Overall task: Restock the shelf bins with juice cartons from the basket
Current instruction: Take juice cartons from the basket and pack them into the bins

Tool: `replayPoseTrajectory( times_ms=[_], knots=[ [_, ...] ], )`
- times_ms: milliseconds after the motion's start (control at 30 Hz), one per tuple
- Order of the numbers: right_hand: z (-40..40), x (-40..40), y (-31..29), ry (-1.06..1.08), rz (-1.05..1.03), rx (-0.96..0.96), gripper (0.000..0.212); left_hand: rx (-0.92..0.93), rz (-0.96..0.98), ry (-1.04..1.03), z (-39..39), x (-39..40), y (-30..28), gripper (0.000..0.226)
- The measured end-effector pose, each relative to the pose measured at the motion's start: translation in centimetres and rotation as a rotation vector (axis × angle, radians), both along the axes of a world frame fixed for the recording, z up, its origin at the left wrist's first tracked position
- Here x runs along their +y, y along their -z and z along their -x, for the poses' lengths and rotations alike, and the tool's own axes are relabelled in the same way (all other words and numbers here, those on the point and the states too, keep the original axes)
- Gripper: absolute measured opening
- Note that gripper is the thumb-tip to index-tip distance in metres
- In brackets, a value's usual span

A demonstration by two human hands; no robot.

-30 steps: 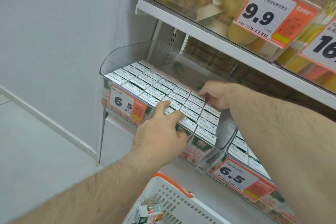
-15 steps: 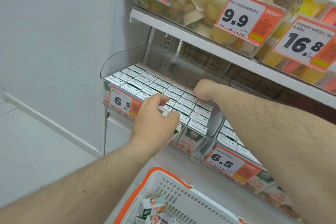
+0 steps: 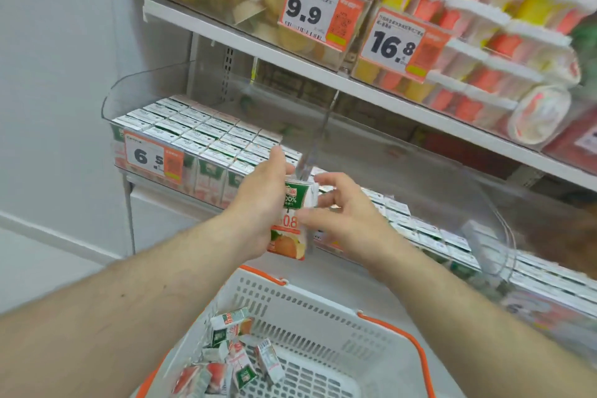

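Note:
My left hand grips an upright juice carton with a green top and orange fruit print, held in front of the divider between two clear shelf bins. My right hand is beside the carton with fingers spread, its fingertips touching the carton's right side. The left bin is packed with rows of cartons. The right bin also holds rows of cartons. Below, a white basket with orange handles holds several loose cartons.
An upper shelf carries clear bins of fruit cups with price tags 9.9 and 16.8. A 6.5 price tag hangs on the left bin's front. A grey wall and floor lie to the left.
Both hands have pulled back from the left bin's carton tops. My left hand now holds a single carton upright in front of the bins, and my right hand has come beside it.

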State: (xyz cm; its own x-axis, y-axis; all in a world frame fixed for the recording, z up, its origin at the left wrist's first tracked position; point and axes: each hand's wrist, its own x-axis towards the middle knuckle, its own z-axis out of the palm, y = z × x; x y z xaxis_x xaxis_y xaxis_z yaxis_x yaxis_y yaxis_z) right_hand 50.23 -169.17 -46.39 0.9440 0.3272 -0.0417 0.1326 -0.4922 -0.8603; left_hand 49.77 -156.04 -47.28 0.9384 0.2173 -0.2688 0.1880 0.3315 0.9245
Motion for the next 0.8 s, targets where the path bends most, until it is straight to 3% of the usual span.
replayPoseTrajectory(
  times_ms=[67,133,233,300,400,500,633,700,800],
  knots=[
    [1.0,-1.1,1.1,0.061,0.067,-0.064,0.057,-0.037,-0.062,0.033,0.2,-1.9,0.1,0.047],
    [1.5,-2.3,1.3,0.112,0.067,-0.1,0.047,-0.079,-0.07,0.079,0.7,-3.5,0.1,0.043],
    [1.9,-4.7,0.7,0.169,-0.167,0.074,0.02,-0.136,0.08,0.194,1.3,-5.2,0.1,0.036],
    [2.2,-6.4,0.3,0.211,-0.284,0.181,0.018,-0.193,0.061,0.291,1.4,-5.9,0.6,0.029],
    [1.8,-8.7,0.0,0.32,-0.428,0.285,0.02,-0.379,-0.363,0.316,1.2,-6.2,2.2,0.01],
    [0.3,-11.1,-0.6,0.439,-0.51,0.304,0.017,-0.556,-0.927,0.326,0.4,-5.9,3.9,0.046],
    [-3.1,-14.1,-1.6,0.562,-0.486,0.236,0.017,-0.624,-1.477,0.402,-0.6,-6.6,5.9,0.067],
    [-5.1,-15.2,-2.0,0.618,-0.474,0.195,0.016,-0.655,-1.632,0.374,-0.9,-7.7,6.6,0.07],
    [-8.0,-16.5,-2.4,0.721,-0.427,0.092,0.008,-0.698,-1.696,0.347,-1.5,-9.1,6.8,0.071]
  ],
)
